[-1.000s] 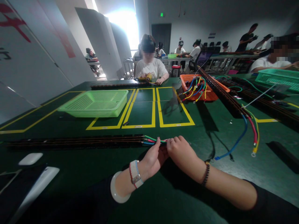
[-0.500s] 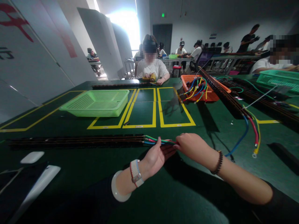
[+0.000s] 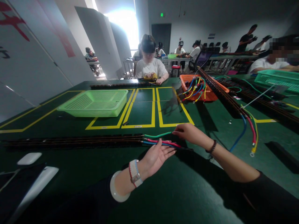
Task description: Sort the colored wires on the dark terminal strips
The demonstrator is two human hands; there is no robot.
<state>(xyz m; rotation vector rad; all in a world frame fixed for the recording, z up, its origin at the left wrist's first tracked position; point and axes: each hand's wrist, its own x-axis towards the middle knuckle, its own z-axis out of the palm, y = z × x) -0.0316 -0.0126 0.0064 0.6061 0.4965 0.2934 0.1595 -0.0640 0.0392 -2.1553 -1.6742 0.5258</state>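
Observation:
A long dark strip lies across the table, with green, red and blue cables coming out of its right end. The green cable is lifted away from the others, its far end pinched by my right hand. Under the red cable and blue cable, my left hand is palm up, its thumb over them and its fingers stretched out, so the cables rest in it.
A light green basket stands behind the strip. An orange basket holds coloured cables; another strip leans across it. A white case lies at left. A person sits opposite.
My right hand has moved up and slightly away from my left hand, pulling the green cable apart from the red and blue ones. My left hand has stayed nearly in place.

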